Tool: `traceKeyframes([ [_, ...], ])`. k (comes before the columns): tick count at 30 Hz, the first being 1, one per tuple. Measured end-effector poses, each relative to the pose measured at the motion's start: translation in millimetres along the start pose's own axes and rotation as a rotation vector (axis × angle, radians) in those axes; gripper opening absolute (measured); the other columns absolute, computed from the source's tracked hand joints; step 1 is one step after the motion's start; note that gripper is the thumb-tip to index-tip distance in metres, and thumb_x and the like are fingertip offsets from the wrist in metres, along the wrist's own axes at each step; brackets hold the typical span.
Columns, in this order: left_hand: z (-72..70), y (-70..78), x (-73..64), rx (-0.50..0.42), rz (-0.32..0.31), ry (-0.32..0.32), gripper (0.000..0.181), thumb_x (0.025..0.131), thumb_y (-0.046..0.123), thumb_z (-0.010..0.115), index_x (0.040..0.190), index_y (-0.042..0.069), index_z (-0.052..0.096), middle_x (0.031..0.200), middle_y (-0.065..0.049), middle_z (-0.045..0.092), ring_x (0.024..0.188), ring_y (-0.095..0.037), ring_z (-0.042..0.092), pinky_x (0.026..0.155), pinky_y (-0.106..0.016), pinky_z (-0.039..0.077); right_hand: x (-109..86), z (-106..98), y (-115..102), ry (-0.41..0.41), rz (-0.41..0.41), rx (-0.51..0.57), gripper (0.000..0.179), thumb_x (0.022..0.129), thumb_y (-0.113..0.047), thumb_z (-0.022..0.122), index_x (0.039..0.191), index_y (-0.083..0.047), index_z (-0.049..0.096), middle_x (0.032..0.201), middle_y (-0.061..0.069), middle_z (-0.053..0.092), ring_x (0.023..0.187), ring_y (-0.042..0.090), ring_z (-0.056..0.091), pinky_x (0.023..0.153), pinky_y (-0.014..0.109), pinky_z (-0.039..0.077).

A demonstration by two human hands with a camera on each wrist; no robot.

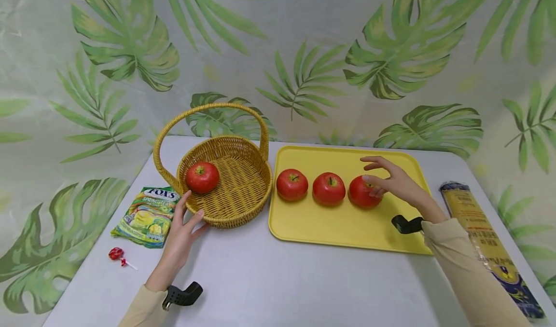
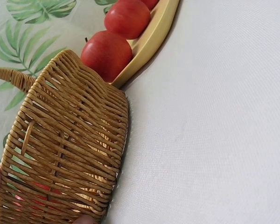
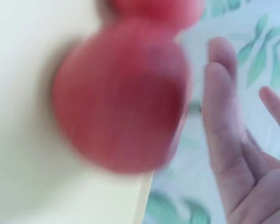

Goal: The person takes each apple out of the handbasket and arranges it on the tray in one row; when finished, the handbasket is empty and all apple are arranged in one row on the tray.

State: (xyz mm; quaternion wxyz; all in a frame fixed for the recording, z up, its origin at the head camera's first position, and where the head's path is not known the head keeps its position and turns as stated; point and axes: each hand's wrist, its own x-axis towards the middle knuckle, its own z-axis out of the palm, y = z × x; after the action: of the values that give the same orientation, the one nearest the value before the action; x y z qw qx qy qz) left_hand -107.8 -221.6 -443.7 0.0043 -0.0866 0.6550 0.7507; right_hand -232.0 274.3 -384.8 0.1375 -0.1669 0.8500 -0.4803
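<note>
My left hand [image 1: 180, 230] touches the near left side of a woven basket [image 1: 243, 216], its fingers spread against the rim and outer wall. In the left wrist view only fingertips [image 2: 85, 219] show against the weave. One red apple [image 1: 202, 177] sits inside the basket, at its left. Three more apples stand in a row on a yellow tray [image 1: 321, 228]: a left apple [image 1: 292, 184], a middle apple [image 1: 328, 189] and a right apple [image 1: 363, 192]. Above the right apple, my right hand [image 1: 395, 180] has its fingers extended and apart, partly covering it; the right wrist view shows a gap between fingers and apple [image 3: 121, 98].
Left of the basket lies a green Fox's candy bag [image 1: 147, 216], with a red lollipop [image 1: 117, 254] in front of it. A long yellow and blue pasta packet [image 1: 482, 235] lies along the right side. Behind the white table [image 1: 304, 283] hangs a leaf-patterned cloth [image 1: 304, 76].
</note>
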Motion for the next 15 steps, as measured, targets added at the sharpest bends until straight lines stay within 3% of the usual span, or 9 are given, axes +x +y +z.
traceKeyframes([
  [6,-0.8,-1.4,-0.8,0.016,0.016,0.008,0.067,0.100,0.018,0.052,0.153,0.022,0.011,0.155,-0.010,-0.009,0.135,-0.033,0.022,0.102,-0.054,0.035,23.8,35.4,-29.7,-0.039,-0.119,0.095,0.050,0.096,-0.021,0.060,0.141,-0.009,0.041,0.130,0.019,0.047,0.083,0.038,0.064,0.072,0.038,0.057],
  [15,-0.4,-1.8,1.1,-0.010,-0.010,0.006,0.067,0.101,0.015,0.050,0.154,0.021,0.009,0.155,-0.008,-0.010,0.135,-0.030,0.024,0.104,-0.054,0.033,74.9,111.6,-89.0,-0.248,-0.262,0.160,0.047,0.095,-0.016,0.062,0.139,-0.012,0.046,0.131,0.017,0.048,0.082,0.043,0.062,0.070,0.047,0.055],
])
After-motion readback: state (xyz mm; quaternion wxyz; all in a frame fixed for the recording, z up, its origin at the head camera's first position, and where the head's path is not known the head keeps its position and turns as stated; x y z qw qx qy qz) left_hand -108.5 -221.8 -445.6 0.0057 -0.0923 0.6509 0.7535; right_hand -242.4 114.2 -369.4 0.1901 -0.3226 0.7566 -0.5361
